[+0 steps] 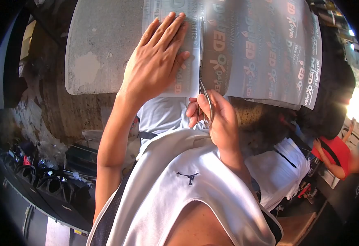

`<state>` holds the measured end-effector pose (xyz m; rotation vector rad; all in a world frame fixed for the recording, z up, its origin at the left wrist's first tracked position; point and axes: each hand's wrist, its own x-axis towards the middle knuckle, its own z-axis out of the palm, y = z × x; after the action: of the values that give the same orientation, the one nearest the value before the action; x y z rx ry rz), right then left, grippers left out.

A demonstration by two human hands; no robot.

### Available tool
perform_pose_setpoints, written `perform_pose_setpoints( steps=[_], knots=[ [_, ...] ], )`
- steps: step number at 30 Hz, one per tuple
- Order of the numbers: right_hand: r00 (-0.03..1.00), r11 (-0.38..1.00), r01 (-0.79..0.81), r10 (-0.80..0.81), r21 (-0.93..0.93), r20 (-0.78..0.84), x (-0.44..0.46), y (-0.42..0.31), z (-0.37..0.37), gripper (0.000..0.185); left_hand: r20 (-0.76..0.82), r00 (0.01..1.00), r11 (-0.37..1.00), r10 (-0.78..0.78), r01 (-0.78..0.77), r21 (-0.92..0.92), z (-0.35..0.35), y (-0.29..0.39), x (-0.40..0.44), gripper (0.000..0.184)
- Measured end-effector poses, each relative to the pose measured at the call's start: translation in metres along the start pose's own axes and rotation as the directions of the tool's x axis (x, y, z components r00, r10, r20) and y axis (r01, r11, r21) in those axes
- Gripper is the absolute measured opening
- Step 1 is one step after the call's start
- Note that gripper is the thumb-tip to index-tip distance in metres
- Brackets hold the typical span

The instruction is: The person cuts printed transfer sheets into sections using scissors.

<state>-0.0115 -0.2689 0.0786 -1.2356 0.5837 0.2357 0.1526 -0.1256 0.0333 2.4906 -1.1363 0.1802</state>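
Running this from far off, and here's what I've got: the left hand (157,59) sits around 11 o'clock, palm down and flat, fingers nearly together with the thumb out to the side, pressed onto a translucent plastic film sheet printed with white and orange lettering (265,53). That film stretches from 12 to about 2 o'clock over a scuffed grey desk with rounded corners (99,45). I reckon the flat palm is there so the thin stuff can't slide or curl. Nearer the middle, my right hand (223,117) is closed around the handles of long silver metal scissors (201,76), blades pointing to 12 along a straight film edge, probably held that way to stay lined up. Can't tell how far apart the blades are, sorry.
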Motion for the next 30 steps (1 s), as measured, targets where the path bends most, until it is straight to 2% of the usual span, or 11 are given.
perform_pose_setpoints(
  steps=[12,30],
  knots=[
    [1.000,0.998,0.025,-0.025,-0.051,0.003,0.009,-0.005,-0.001,0.030,-0.017,1.000,0.999,0.025,-0.025,-0.045,0.000,-0.002,0.000,0.057],
    [1.000,1.000,0.000,0.000,-0.012,-0.014,0.015,-0.013,0.002,0.030,-0.009,1.000,0.999,0.016,-0.017,-0.051,-0.001,-0.002,0.000,0.056]
  ],
)
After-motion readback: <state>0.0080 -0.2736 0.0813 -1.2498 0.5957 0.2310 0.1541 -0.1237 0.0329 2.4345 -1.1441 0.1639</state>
